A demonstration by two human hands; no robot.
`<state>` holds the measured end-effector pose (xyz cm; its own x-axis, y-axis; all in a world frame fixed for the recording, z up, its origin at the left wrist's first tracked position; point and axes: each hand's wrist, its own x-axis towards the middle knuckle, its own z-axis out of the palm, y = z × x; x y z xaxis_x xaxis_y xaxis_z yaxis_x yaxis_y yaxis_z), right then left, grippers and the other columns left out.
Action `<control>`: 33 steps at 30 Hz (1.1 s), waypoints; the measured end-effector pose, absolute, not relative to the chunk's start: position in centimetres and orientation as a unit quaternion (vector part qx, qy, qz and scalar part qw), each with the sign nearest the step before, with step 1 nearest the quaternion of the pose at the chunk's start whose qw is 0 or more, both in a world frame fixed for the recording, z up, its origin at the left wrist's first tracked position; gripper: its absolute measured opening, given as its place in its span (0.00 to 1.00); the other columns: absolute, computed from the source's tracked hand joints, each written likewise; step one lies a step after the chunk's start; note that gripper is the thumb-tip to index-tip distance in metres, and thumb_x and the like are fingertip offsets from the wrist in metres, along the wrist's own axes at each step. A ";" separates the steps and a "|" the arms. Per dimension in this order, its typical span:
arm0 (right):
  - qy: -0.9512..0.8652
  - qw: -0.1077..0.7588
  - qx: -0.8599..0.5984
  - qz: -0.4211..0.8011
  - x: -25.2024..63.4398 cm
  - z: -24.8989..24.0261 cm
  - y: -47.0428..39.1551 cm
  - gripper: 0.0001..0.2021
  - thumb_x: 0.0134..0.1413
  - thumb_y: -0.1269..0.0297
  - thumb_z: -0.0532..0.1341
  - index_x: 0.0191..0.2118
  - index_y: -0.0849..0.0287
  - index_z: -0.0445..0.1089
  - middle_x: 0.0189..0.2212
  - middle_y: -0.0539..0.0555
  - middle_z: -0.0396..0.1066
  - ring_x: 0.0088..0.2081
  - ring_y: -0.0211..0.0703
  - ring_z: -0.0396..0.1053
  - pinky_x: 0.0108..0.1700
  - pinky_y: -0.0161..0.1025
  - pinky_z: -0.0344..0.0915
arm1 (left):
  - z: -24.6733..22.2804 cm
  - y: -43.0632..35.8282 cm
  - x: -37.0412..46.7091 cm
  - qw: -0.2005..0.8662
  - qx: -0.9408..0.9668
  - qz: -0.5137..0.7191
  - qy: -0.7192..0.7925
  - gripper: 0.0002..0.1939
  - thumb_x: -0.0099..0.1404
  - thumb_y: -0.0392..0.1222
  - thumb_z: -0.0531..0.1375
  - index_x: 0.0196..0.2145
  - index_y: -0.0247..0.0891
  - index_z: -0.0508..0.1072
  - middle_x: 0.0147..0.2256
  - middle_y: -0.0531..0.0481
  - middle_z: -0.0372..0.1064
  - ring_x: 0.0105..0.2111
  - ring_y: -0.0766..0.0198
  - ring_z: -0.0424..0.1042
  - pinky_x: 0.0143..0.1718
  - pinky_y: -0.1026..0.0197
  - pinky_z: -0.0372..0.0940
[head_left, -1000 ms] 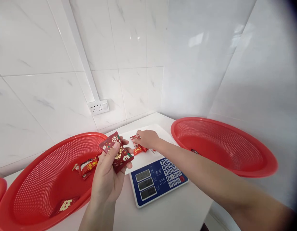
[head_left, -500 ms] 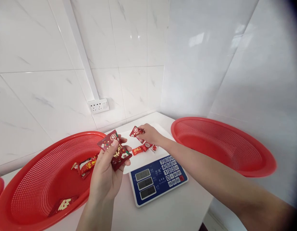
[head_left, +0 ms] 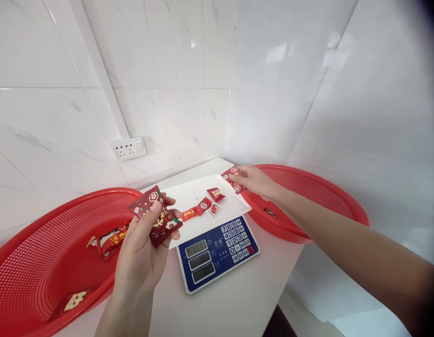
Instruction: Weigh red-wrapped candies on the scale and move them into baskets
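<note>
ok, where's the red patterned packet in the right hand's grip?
Head view, right of centre: red patterned packet pinched in the right hand, seen against the white rectangular tray's right edge, beside the right-hand red perforated plastic basket.

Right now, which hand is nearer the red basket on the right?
Right: the right hand is at the left edge of the basket; the left hand is across the scale tray from it.

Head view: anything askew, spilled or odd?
The right-hand basket seems to overhang the edge of the white table, looking slightly precarious; what supports it is hidden. Nothing looks spilled; loose packets lie on the scale tray.
</note>
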<state>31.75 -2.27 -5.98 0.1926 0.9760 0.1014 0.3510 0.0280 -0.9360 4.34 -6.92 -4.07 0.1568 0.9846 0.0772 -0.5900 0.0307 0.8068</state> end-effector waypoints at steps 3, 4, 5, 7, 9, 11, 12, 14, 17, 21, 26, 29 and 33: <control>-0.528 0.471 -0.629 0.323 32.5 -6.1 -3.2 0.08 0.55 0.60 0.60 0.38 0.58 0.68 0.38 0.57 0.76 0.36 0.44 0.74 0.37 0.40 0.71 | -4.1 -6.9 4.5 0.665 0.370 0.592 0.267 0.08 0.55 0.41 0.65 0.35 0.38 0.75 0.33 0.51 0.70 0.27 0.66 0.72 0.15 0.72 0.66; -0.527 0.469 -0.634 0.317 32.8 -6.1 -3.4 0.08 0.56 0.60 0.59 0.38 0.58 0.68 0.38 0.56 0.76 0.36 0.43 0.74 0.37 0.39 0.71 | -4.1 -6.9 4.5 0.663 0.370 0.592 0.270 0.09 0.55 0.41 0.65 0.35 0.38 0.75 0.33 0.51 0.70 0.27 0.66 0.72 0.15 0.72 0.66; -0.528 0.463 -0.641 0.308 33.1 -6.1 -3.7 0.09 0.56 0.59 0.59 0.39 0.58 0.68 0.39 0.56 0.75 0.36 0.43 0.73 0.36 0.39 0.70 | -4.1 -6.9 4.4 0.662 0.369 0.592 0.273 0.09 0.54 0.41 0.65 0.35 0.38 0.75 0.33 0.51 0.70 0.27 0.66 0.72 0.15 0.72 0.66; -0.539 0.441 -0.664 0.272 33.8 -5.9 -4.3 0.10 0.56 0.58 0.58 0.38 0.58 0.67 0.37 0.55 0.75 0.36 0.43 0.73 0.35 0.38 0.69 | -3.9 -6.9 4.3 0.660 0.367 0.593 0.278 0.10 0.54 0.41 0.66 0.35 0.39 0.75 0.33 0.51 0.70 0.27 0.66 0.72 0.15 0.72 0.66; -0.553 0.403 -0.698 0.209 34.8 -5.7 -4.8 0.11 0.55 0.55 0.58 0.35 0.58 0.67 0.33 0.53 0.74 0.33 0.42 0.71 0.32 0.36 0.66 | -3.8 -6.8 4.2 0.658 0.367 0.595 0.281 0.10 0.53 0.40 0.66 0.35 0.39 0.75 0.32 0.51 0.70 0.26 0.66 0.71 0.14 0.72 0.66; -0.559 0.355 -0.737 0.135 35.8 -5.6 -5.4 0.12 0.54 0.53 0.58 0.30 0.58 0.64 0.29 0.50 0.71 0.31 0.40 0.69 0.30 0.35 0.62 | -3.7 -6.7 4.0 0.653 0.369 0.597 0.283 0.08 0.54 0.40 0.65 0.34 0.39 0.75 0.32 0.51 0.70 0.26 0.66 0.71 0.14 0.72 0.66; -0.561 0.322 -0.755 0.103 36.4 -5.6 -5.7 0.13 0.53 0.52 0.58 0.28 0.57 0.62 0.27 0.49 0.70 0.29 0.40 0.67 0.28 0.35 0.60 | -3.7 -6.7 4.0 0.650 0.370 0.599 0.286 0.07 0.55 0.40 0.65 0.33 0.39 0.75 0.32 0.51 0.70 0.26 0.66 0.71 0.14 0.73 0.66; -0.567 0.250 -0.782 0.065 37.5 -5.8 -6.2 0.16 0.53 0.50 0.57 0.25 0.57 0.59 0.25 0.49 0.67 0.27 0.39 0.65 0.26 0.35 0.57 | -3.8 -6.5 3.9 0.642 0.372 0.603 0.292 0.06 0.56 0.40 0.63 0.33 0.38 0.75 0.32 0.50 0.69 0.26 0.66 0.71 0.14 0.73 0.66; -0.568 0.167 -0.803 0.064 39.1 -6.7 -6.7 0.16 0.52 0.50 0.58 0.23 0.56 0.60 0.24 0.49 0.67 0.26 0.40 0.65 0.25 0.35 0.56 | -3.9 -6.3 3.8 0.642 0.379 0.597 0.295 0.06 0.57 0.40 0.62 0.34 0.39 0.75 0.33 0.50 0.69 0.27 0.65 0.71 0.14 0.73 0.67; -0.531 0.116 -0.837 0.066 40.9 -7.7 -7.2 0.06 0.48 0.61 0.63 0.29 0.58 0.69 0.28 0.54 0.72 0.32 0.50 0.70 0.30 0.39 0.61 | -4.1 -6.2 3.8 0.646 0.377 0.592 0.300 0.05 0.58 0.39 0.61 0.34 0.38 0.75 0.33 0.51 0.70 0.27 0.66 0.71 0.15 0.74 0.66; -0.556 0.139 -0.817 0.062 39.1 -7.3 -6.7 0.19 0.55 0.62 0.58 0.53 0.58 0.66 0.48 0.59 0.71 0.48 0.53 0.69 0.44 0.44 0.64 | -4.2 -6.1 4.1 0.652 0.370 0.594 0.291 0.06 0.55 0.39 0.64 0.33 0.38 0.75 0.31 0.51 0.71 0.25 0.66 0.71 0.14 0.72 0.67; -0.638 0.193 -0.743 0.058 35.2 -6.9 -5.8 0.17 0.58 0.61 0.56 0.52 0.54 0.67 0.51 0.54 0.69 0.50 0.47 0.67 0.49 0.41 0.63 | -4.0 -6.2 4.3 0.656 0.365 0.594 0.290 0.07 0.55 0.39 0.65 0.34 0.39 0.75 0.32 0.52 0.71 0.25 0.66 0.72 0.14 0.72 0.66; -0.788 0.192 -0.583 0.046 29.4 -7.8 -4.3 0.13 0.58 0.63 0.57 0.48 0.55 0.71 0.49 0.53 0.71 0.53 0.46 0.64 0.54 0.43 0.60 | -3.8 -6.5 4.3 0.653 0.362 0.597 0.295 0.07 0.55 0.39 0.64 0.34 0.39 0.74 0.32 0.52 0.71 0.26 0.67 0.72 0.14 0.72 0.66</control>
